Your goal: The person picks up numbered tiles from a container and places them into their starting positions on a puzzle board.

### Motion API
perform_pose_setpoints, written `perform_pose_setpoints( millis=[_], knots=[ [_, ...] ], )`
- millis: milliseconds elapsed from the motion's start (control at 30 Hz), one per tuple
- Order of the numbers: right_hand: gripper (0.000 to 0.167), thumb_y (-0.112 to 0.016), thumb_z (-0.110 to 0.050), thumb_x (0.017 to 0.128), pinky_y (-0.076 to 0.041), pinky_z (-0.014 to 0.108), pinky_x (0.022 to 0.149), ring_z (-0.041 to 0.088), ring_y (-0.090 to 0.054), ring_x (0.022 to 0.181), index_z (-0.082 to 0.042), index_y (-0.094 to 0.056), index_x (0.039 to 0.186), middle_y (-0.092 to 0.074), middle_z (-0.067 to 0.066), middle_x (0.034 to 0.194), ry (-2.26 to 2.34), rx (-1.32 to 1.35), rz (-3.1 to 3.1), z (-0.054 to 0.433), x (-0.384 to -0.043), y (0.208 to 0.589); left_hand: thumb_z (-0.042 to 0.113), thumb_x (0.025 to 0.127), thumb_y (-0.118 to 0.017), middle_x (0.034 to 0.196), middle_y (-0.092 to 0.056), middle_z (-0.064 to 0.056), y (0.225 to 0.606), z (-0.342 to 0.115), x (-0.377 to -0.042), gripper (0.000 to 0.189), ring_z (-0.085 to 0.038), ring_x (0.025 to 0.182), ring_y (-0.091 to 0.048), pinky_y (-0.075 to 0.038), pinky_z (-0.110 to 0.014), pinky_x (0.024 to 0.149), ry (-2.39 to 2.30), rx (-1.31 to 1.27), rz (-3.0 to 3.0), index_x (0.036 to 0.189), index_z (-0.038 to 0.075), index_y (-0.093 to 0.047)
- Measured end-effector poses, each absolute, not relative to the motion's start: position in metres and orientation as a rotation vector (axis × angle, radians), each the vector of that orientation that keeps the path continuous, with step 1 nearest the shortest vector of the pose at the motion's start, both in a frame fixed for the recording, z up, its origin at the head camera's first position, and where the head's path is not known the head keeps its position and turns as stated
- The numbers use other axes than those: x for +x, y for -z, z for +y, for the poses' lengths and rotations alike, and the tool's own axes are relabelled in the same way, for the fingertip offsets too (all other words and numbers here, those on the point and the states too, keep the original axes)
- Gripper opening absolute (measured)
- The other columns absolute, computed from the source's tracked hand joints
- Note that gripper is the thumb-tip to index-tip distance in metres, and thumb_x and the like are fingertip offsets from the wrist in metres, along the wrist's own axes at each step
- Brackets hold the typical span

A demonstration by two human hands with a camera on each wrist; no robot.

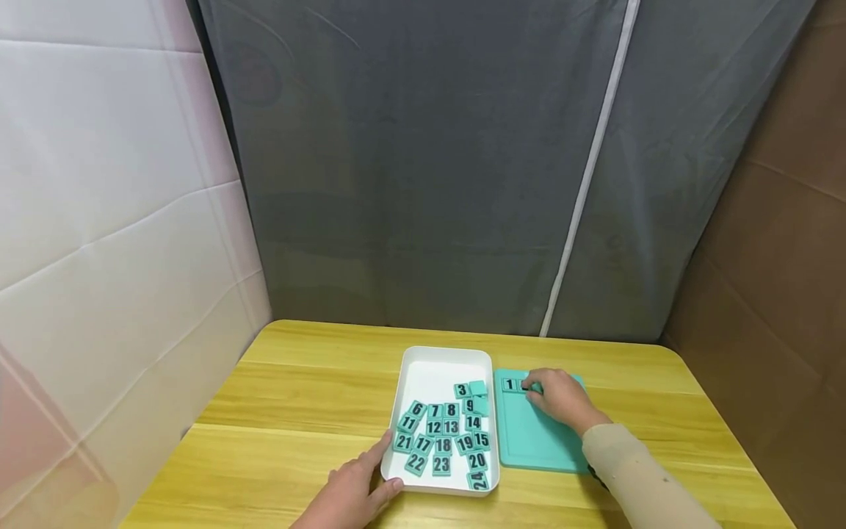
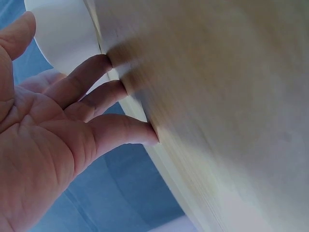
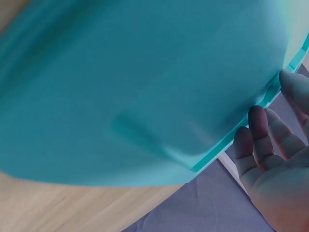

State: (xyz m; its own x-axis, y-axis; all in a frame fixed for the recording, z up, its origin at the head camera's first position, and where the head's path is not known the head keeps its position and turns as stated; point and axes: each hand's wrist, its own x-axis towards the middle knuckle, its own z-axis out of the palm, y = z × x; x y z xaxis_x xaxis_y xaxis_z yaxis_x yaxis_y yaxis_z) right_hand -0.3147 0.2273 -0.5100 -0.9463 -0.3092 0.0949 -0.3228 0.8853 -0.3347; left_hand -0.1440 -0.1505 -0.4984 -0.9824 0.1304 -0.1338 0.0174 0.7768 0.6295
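My left hand (image 1: 357, 488) rests against the near left corner of a white tray (image 1: 441, 358), with its thumb at the front edge. In the left wrist view, fingertips (image 2: 149, 133) of this hand touch the wooden table beside the tray. Teal tiles with black numbers, such as the 18 tile (image 1: 443, 446), lie in the tray, a few of them plain side up. At the top row of a teal board (image 1: 538, 441), my right hand (image 1: 562, 397) pinches a number tile (image 1: 522, 384) just right of the 1 tile (image 1: 509, 384). Its number is mostly hidden by the fingers.
Tray and board stand side by side on a wooden table (image 1: 297, 382). A grey curtain (image 1: 423, 184) hangs behind it, a white cloth (image 1: 119, 184) on the left and a brown cloth (image 1: 773, 257) on the right.
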Motion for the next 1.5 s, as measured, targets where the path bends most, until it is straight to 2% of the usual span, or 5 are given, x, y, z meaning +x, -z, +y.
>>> perform_pose_setpoints(
  millis=[800,1033,1200,1400,1500],
  knots=[
    [0.02,-0.078,-0.018,0.099,-0.054,0.058,0.111,0.039,-0.067,0.131,-0.012,-0.08,0.118,-0.076,0.013,0.133,-0.574,0.443,-3.051,0.223,-0.311,0.507,0.043,0.096,-0.079,0.151,-0.061,-0.028,0.5,-0.15,-0.145,0.084,-0.053,0.137,-0.059,-0.031,-0.09,0.105,-0.982,0.119,2.81,0.165,0.012,-0.042],
    [0.021,-0.078,-0.02,0.099,-0.054,0.057,0.111,0.036,-0.069,0.128,-0.013,-0.08,0.119,-0.076,0.011,0.132,-0.559,0.438,-3.067,0.222,-0.315,0.511,0.046,0.097,-0.078,0.148,-0.062,-0.03,0.499,-0.151,-0.147,0.085,-0.052,0.134,-0.061,-0.038,-0.083,0.107,-0.977,0.135,2.773,0.164,0.009,-0.042],
    [0.022,-0.078,-0.021,0.099,-0.055,0.057,0.11,0.035,-0.069,0.127,-0.013,-0.079,0.12,-0.076,0.01,0.131,-0.54,0.441,-3.077,0.223,-0.316,0.512,0.045,0.1,-0.075,0.146,-0.063,-0.031,0.498,-0.156,-0.149,0.084,-0.047,0.133,-0.064,-0.047,-0.071,0.11,-1.036,0.206,2.753,0.164,0.004,-0.04],
    [0.02,-0.078,-0.02,0.099,-0.056,0.057,0.109,0.037,-0.069,0.128,-0.013,-0.079,0.118,-0.076,0.011,0.131,-0.55,0.458,-3.075,0.223,-0.314,0.509,0.041,0.101,-0.074,0.141,-0.067,-0.028,0.491,-0.158,-0.148,0.084,-0.038,0.129,-0.066,-0.048,-0.068,0.111,-1.083,0.215,2.747,0.165,0.002,-0.036],
    [0.019,-0.079,-0.02,0.099,-0.055,0.057,0.109,0.037,-0.069,0.127,-0.013,-0.079,0.117,-0.076,0.011,0.131,-0.565,0.445,-3.084,0.223,-0.312,0.507,0.043,0.1,-0.075,0.14,-0.069,-0.024,0.483,-0.156,-0.149,0.086,-0.028,0.115,-0.067,-0.051,-0.064,0.11,-1.086,0.192,2.736,0.166,0.005,-0.035]
  ],
)
